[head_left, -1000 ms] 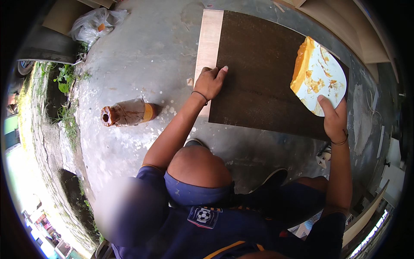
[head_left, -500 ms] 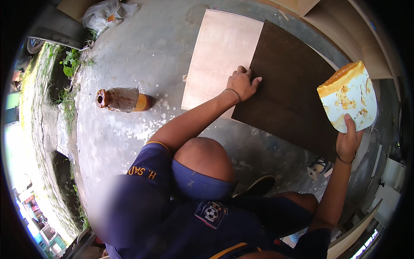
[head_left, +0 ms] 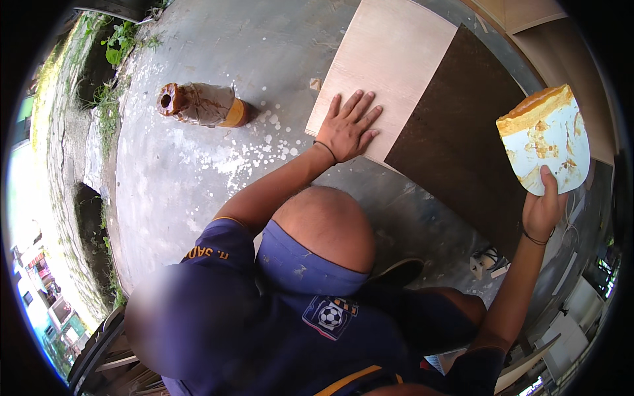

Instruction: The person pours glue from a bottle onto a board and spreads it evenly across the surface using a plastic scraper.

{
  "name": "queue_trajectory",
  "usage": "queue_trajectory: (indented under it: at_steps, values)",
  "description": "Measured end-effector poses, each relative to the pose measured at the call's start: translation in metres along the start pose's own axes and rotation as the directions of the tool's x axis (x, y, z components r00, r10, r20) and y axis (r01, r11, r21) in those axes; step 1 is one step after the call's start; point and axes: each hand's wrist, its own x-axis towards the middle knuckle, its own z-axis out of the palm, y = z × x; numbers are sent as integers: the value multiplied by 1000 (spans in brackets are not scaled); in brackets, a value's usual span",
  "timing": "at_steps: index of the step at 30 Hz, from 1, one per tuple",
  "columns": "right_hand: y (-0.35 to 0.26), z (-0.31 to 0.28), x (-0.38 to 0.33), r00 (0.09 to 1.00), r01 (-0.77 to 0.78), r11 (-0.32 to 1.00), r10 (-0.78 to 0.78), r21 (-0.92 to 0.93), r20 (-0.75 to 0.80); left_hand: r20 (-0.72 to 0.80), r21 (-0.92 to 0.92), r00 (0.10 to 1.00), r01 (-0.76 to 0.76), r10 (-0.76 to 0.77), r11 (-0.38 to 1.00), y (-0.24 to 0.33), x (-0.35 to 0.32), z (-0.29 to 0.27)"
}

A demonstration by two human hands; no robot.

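My left hand (head_left: 349,130) lies flat on the pale wood sheet (head_left: 399,49), fingers spread, near its lower left corner. To the right, a dark brown sheet (head_left: 462,125) borders the pale one along a straight line; which of them overlaps the other I cannot tell. Raised over the far right side, my right hand (head_left: 543,212) grips a flat white spreader (head_left: 558,155), thumb on its face. Thick yellow-orange paste coats the spreader's straight upper edge, with smears across the white surface; its lower end is rounded.
A brown-stained bottle-like container (head_left: 205,105) with an open top stands on the grey, paint-spotted concrete floor (head_left: 178,191). Wooden cabinet panels (head_left: 555,53) rise at the upper right. A white plug-like item with dark cable (head_left: 485,261) lies beside my leg. Plants (head_left: 119,43) line the left edge.
My left hand has moved left, off the seam with the dark sheet and onto the pale sheet, its fingers now spread. My right hand still holds the spreader. The whole view has shifted.
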Motion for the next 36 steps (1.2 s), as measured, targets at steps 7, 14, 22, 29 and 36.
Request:
queue_trajectory:
  at_steps: [7, 14, 22, 29, 36]
  values:
    - [35, 83, 41, 960, -62, 998, 66, -25, 271, -61, -107, 681, 723, -730, 683, -102, -42, 6]
    - [70, 163, 69, 878, 216, 887, 6, -408, 478, -114, -128, 910, 385, -399, 914, -60, -48, -7]
    - [142, 263, 66, 746, 662, 193, -261, -724, 612, -68, -373, 852, 460, -519, 805, -67, -103, 17]
    - [211, 314, 25, 877, 480, -115, 19, -870, 481, -57, -447, 805, 508, -591, 736, -76, -140, 17]
    - [198, 323, -11, 878, 475, -272, 200, -837, 434, -93, -511, 771, 506, -630, 695, -76, -123, -5]
